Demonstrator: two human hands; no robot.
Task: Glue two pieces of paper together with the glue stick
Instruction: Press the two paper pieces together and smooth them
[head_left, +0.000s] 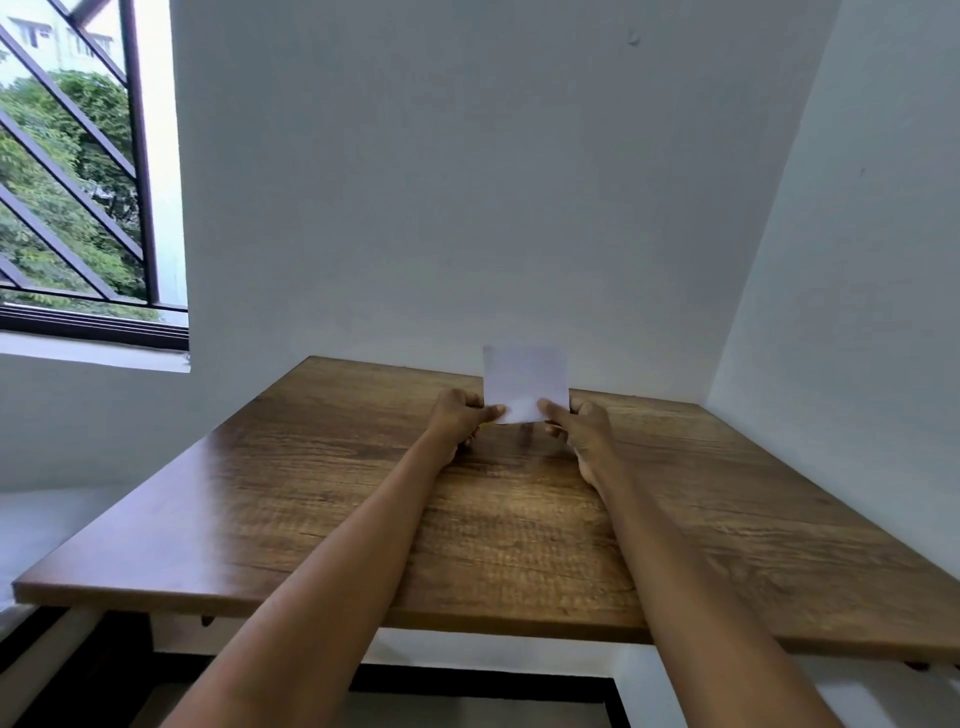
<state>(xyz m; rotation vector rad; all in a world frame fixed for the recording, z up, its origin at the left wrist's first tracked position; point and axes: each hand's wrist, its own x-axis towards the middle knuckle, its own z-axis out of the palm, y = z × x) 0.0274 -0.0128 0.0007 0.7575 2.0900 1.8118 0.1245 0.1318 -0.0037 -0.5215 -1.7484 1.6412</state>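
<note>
A small white paper (524, 379) stands upright above the far part of the wooden table (363, 519), held at its lower edge from both sides. My left hand (460, 423) pinches its lower left corner between thumb and fingers. My right hand (579, 434) pinches the lower right corner. Whether this is one sheet or two pressed together cannot be told. No glue stick is in view. A small dark blur (527, 434) lies under the paper between my hands; what it is stays unclear.
The table sits in a corner, with a white wall (467, 208) behind and another on the right. A barred window (78, 182) is at the upper left. The table's front edge (311, 608) is near me.
</note>
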